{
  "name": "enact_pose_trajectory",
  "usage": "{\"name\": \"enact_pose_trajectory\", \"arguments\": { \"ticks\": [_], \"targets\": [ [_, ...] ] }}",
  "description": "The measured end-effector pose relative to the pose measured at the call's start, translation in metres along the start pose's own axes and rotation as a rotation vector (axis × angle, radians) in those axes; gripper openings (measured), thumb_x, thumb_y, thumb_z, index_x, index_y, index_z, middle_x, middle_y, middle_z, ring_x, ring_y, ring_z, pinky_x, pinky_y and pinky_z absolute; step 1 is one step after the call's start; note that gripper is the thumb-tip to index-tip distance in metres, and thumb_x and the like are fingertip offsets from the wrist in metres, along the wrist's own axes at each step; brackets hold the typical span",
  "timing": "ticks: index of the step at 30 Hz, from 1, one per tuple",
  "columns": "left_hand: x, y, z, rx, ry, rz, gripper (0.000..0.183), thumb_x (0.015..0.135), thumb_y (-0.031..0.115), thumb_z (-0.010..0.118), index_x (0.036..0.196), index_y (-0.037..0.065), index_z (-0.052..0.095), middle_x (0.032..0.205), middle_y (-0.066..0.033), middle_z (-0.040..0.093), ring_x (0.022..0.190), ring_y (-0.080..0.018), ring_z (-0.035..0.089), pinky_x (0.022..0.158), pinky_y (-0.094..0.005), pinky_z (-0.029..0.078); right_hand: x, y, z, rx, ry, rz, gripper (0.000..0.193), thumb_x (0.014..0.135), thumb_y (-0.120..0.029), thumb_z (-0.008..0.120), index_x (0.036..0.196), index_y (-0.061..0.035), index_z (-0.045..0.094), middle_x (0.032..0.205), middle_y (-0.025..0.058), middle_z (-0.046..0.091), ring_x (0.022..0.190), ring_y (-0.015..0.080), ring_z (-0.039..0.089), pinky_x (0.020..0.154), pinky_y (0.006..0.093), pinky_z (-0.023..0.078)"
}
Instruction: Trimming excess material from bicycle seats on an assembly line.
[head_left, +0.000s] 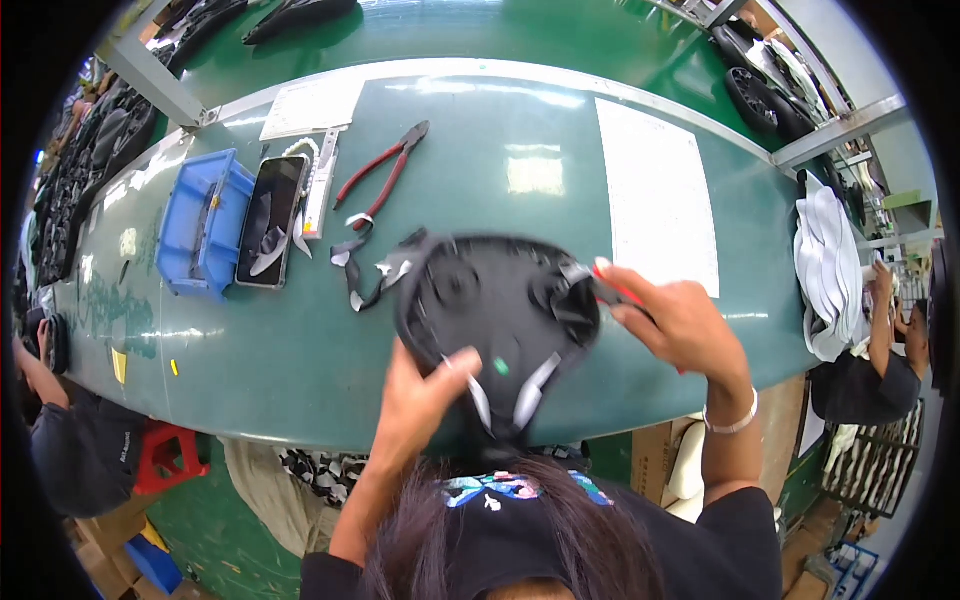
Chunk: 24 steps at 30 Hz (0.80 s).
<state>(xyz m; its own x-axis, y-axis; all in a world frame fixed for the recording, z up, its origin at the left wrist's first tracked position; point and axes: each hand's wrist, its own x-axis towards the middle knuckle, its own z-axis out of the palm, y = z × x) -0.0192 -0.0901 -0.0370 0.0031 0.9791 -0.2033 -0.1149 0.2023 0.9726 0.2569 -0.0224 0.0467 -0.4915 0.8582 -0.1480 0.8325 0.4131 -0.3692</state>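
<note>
A black bicycle saddle [500, 320] is tilted up over the near side of the table, its hollow underside facing me and its narrow end toward my body. My left hand [420, 400] is closed on its left edge, the thumb lying over the rim. Wrapped round a red-handled hand tool [622, 292], probably pliers, is my right hand [685, 325]. The tool's head touches the saddle's wide right side; its jaws are blurred. Torn black and white scraps [362, 280] lie left of the saddle.
Red-handled cutting pliers [385, 172], a phone [272, 222] and a blue bin [200, 225] lie on the left of the green table [480, 130]. A paper sheet [660, 195] is at right, near stacked white pieces [828, 270]. Other people sit on both sides.
</note>
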Motion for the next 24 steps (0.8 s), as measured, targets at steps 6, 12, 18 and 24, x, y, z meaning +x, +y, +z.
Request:
{"name": "enact_pose_trajectory", "arguments": {
  "ticks": [6,12,18,24],
  "targets": [
    [0.023,0.028,0.038,-0.102,0.174,0.067,0.044,0.078,0.003,0.062,0.118,-0.003,0.044,0.107,-0.0099,0.056,0.096,-0.0152,0.057,0.085,-0.0289,0.047,-0.036,-0.004,0.087,-0.122,0.256,0.147,0.065,0.087,-0.02,0.06,0.144,-0.0099,0.031,0.057,0.0129,0.054,0.045,0.0338,0.054,0.042,0.0462,0.04],
    [-0.027,0.009,0.078,0.144,0.159,0.285,0.082,0.07,0.002,0.068,0.138,0.001,0.022,0.13,-0.0143,0.037,0.119,-0.025,0.044,0.102,-0.0399,0.037,-0.077,-0.045,0.104,0.291,0.206,0.335,0.068,0.087,-0.016,0.061,0.143,-0.0039,0.026,0.072,0.021,0.062,0.059,0.0419,0.059,0.053,0.0483,0.044],
    [-0.027,0.008,0.064,0.193,0.148,0.286,0.083,0.069,0.004,0.074,0.13,0.001,0.019,0.114,-0.0134,0.043,0.104,-0.0213,0.052,0.089,-0.0346,0.045,-0.11,-0.055,0.095,0.599,0.162,0.283,0.062,0.09,-0.019,0.058,0.143,-0.0096,0.028,0.099,0.0252,0.065,0.074,0.0426,0.065,0.065,0.0432,0.051],
    [-0.023,0.019,0.048,-0.01,0.155,0.111,0.063,0.075,0.0,0.069,0.125,0.001,0.031,0.111,-0.0118,0.051,0.098,-0.0184,0.056,0.086,-0.0315,0.047,-0.027,-0.023,0.07,0.686,0.538,0.198,0.095,0.073,-0.01,0.078,0.147,-0.0092,0.019,0.14,0.0183,0.044,0.115,0.0282,0.056,0.079,0.035,0.05]
  ]
}}
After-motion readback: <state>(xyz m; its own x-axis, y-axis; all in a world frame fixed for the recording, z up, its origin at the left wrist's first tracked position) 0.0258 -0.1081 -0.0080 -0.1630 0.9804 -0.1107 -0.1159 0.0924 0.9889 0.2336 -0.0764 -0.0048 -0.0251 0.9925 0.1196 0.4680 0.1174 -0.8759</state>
